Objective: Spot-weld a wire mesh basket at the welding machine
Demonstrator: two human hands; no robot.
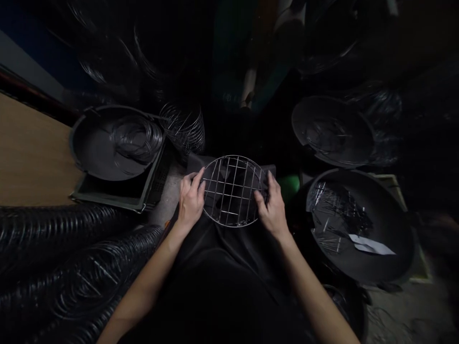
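Observation:
A round wire rack (231,195), a metal ring crossed by a grid of thin rods, lies level above my lap. My left hand (191,200) grips its left edge, with the thumb and fingers at the rim. On the opposite side my right hand (273,204) holds the right edge, thumb on top near the grid. Beneath the rack is a dark flat surface, partly hidden by the rack and my hands.
At the left, a shallow black pan (96,143) with wire rings rests over a crate (107,195). Stacks of wire rings (89,277) fill the lower left. Right of me stand a large pan (380,267) of short rods and another pan (330,107). Machinery (247,86) rises ahead.

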